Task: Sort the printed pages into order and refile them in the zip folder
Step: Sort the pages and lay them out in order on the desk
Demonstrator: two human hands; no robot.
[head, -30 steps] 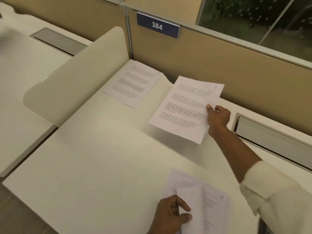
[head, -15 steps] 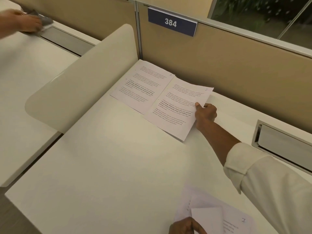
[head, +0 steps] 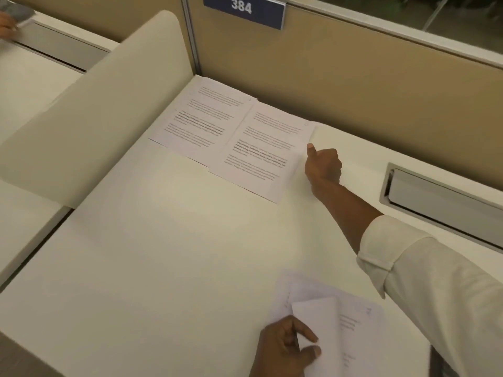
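Two printed pages lie flat side by side at the back of the white desk (head: 163,268), the first page (head: 201,123) on the left and the second page (head: 261,151) touching its right edge. My right hand (head: 324,165) sits just beside the second page's right edge, fingers curled and thumb raised, with nothing seen in it. At the bottom, my left hand (head: 285,346) pinches a stack of remaining pages (head: 351,322), with the top sheet bent upward. No zip folder is clearly visible.
A curved cream divider (head: 89,112) stands along the left of the desk, with a tan partition (head: 353,85) labelled 384 behind it. A grey cable tray (head: 441,200) is set into the desk at right. Another person's hand (head: 5,24) works at the neighbouring desk.
My right hand carried the second page left and down, laid it flat next to the first, and let go. My left hand kept holding the stack.
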